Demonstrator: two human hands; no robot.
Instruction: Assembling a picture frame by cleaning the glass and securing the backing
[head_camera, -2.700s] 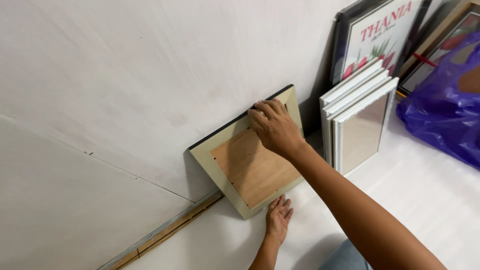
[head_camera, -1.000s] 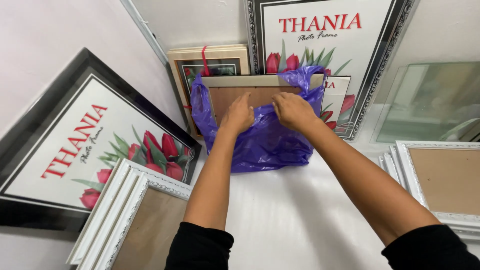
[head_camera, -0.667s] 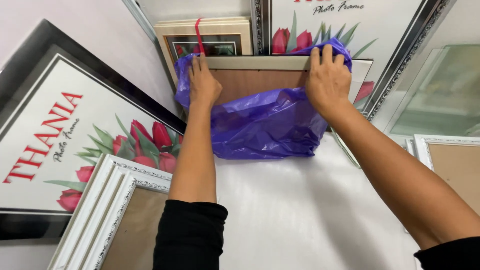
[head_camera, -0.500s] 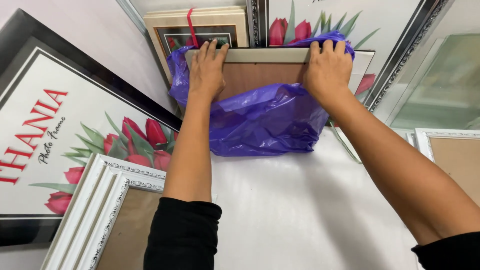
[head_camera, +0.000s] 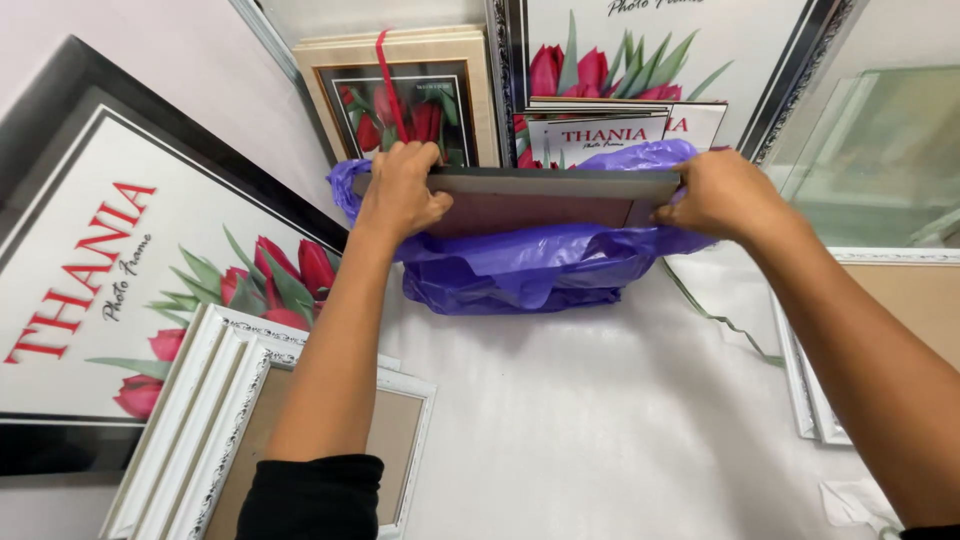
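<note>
Crinkly glossy purple plastic bag (head_camera: 520, 270); matt brown board-backed frame (head_camera: 540, 200); ornate white frames (head_camera: 200, 400); clear glass panes (head_camera: 880, 160)

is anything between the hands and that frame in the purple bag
Nothing visible. The left hand and right hand each grip an end of the brown-backed frame; the purple plastic bag bunches below and around its ends.

You are gripping a brown-backed frame (head_camera: 545, 200) at both ends, left hand (head_camera: 405, 190) and right hand (head_camera: 725, 195), while it is sitting in a purple plastic bag (head_camera: 520, 270) among leaning picture frames (head_camera: 110, 270).
</note>
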